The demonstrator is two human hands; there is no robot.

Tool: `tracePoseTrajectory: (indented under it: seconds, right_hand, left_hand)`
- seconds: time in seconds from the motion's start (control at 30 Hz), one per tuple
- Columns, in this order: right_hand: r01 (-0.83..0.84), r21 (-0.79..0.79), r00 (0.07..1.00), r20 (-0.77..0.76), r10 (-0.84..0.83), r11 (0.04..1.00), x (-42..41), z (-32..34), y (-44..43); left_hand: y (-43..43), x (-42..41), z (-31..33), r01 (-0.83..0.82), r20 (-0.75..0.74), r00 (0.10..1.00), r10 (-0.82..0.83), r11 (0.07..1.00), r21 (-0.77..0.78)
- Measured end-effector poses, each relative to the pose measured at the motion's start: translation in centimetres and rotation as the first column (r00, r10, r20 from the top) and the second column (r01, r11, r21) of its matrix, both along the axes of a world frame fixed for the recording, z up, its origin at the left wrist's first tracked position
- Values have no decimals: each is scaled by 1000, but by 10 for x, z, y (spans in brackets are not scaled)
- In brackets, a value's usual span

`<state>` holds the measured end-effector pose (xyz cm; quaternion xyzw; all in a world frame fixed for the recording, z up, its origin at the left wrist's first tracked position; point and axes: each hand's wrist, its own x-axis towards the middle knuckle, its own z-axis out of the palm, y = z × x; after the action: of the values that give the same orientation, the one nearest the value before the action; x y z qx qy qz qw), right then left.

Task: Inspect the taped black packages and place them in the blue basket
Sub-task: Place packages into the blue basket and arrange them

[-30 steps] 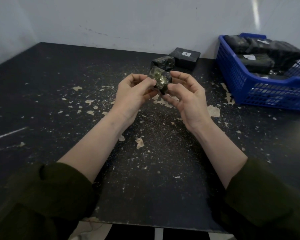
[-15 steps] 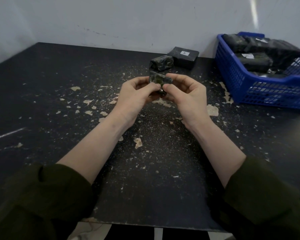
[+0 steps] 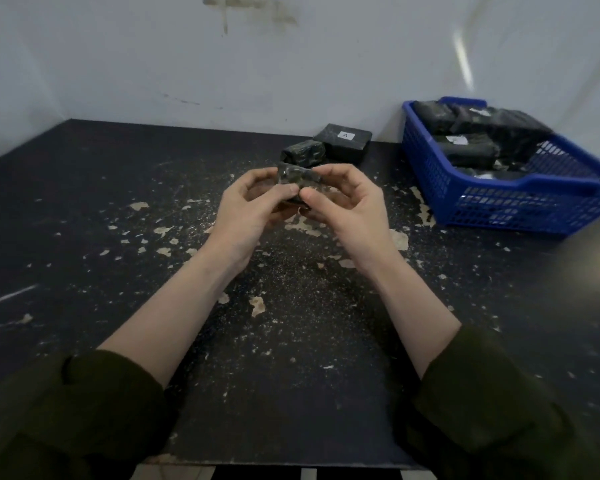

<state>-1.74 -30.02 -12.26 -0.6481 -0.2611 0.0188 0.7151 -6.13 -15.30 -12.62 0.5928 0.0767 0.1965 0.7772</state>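
A small taped black package (image 3: 297, 176) is held above the middle of the table between both hands. My left hand (image 3: 253, 209) grips its left side, thumb pressed on the front. My right hand (image 3: 347, 209) grips its right side, thumb meeting the left thumb. Most of the package is hidden by fingers. Behind it lie another small taped package (image 3: 303, 154) and a larger flat black package with a white label (image 3: 343, 142). The blue basket (image 3: 520, 206) stands at the right, holding several black packages (image 3: 465, 152).
The black table (image 3: 291, 341) is scuffed, with pale flaked patches and specks. A white wall runs along the back and the left side. The table's front edge is close to my sleeves at the bottom.
The package has been turned in my fingers and lowered a little, from a face-up tilt to lying flatter. Both hands stay on it in about the same place.
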Motion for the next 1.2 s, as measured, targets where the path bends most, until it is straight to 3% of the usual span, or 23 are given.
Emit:
tracePoseTrajectory:
  seconds: [0.2,0.4,0.47,0.53,0.73,0.87,1.0,1.2]
  right_hand:
    - [130,-141,988,100,-117,981,-6,4,-28]
    - [272,-94,960,98,-262,958,-3,30,-115]
    - [323,-114,944,104,-312,940,1,39,-149]
    - [384,-190,921,140,-363,903,6,48,-181]
    - [612,-321,787,335,-518,723,27,82,-243]
    - [677,-443,735,433,-521,587,55,102,-269]
    - [703,-567,704,465,-537,429,91,112,-293]
    - [646,-730,739,525,-421,224,146,106,-312]
  left_hand:
    - [-37,7,13,17,-50,999,-15,999,30]
    - [-106,31,49,308,-89,950,-299,946,102]
    - [-133,43,59,379,-110,925,-364,904,198]
    - [-160,55,69,414,-137,910,-391,857,307]
    - [-227,95,95,490,-160,870,-467,778,392]
    - [-243,126,106,470,-141,872,-469,720,511]
    - [-230,161,100,296,-111,935,-337,569,767]
    - [-217,190,72,343,-279,892,-355,131,930]
